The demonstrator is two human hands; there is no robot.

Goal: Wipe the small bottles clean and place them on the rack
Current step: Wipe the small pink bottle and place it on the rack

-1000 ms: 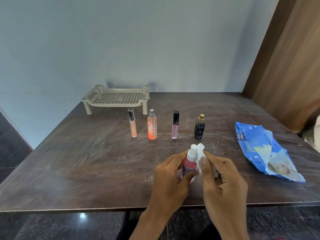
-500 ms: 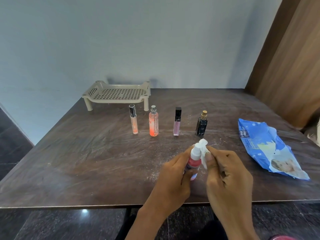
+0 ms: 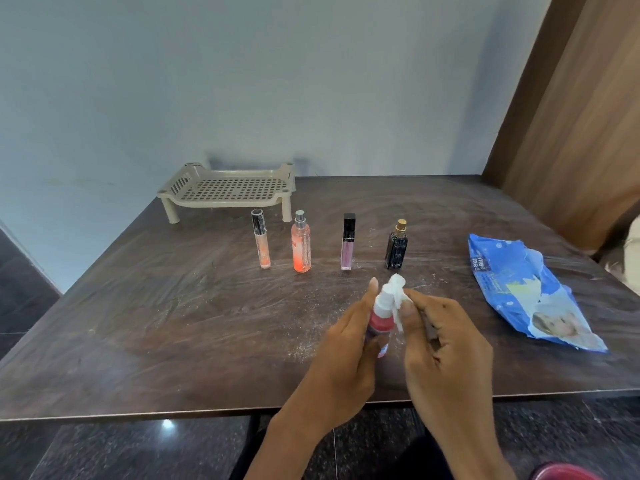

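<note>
My left hand [image 3: 346, 355] grips a small red bottle [image 3: 380, 322] with a white cap, held upright above the table's front. My right hand [image 3: 446, 344] pinches a white wipe [image 3: 397, 296] against the bottle's cap. Behind them several small bottles stand in a row: a thin clear tube [image 3: 261, 239], an orange spray bottle [image 3: 301, 242], a pink tube with a black cap [image 3: 347, 241] and a dark bottle with a gold cap [image 3: 397, 245]. A beige perforated rack [image 3: 228, 188] stands at the back left with nothing on it.
A blue pack of wipes [image 3: 519, 289] lies at the right of the dark wooden table [image 3: 138, 323]. A wall runs along the table's back edge and a wooden panel stands at the right. White specks dot the tabletop near my hands.
The wipe in my right hand has slid up along the bottle's cap. Both hands stay near the table's front; the view has shifted slightly.
</note>
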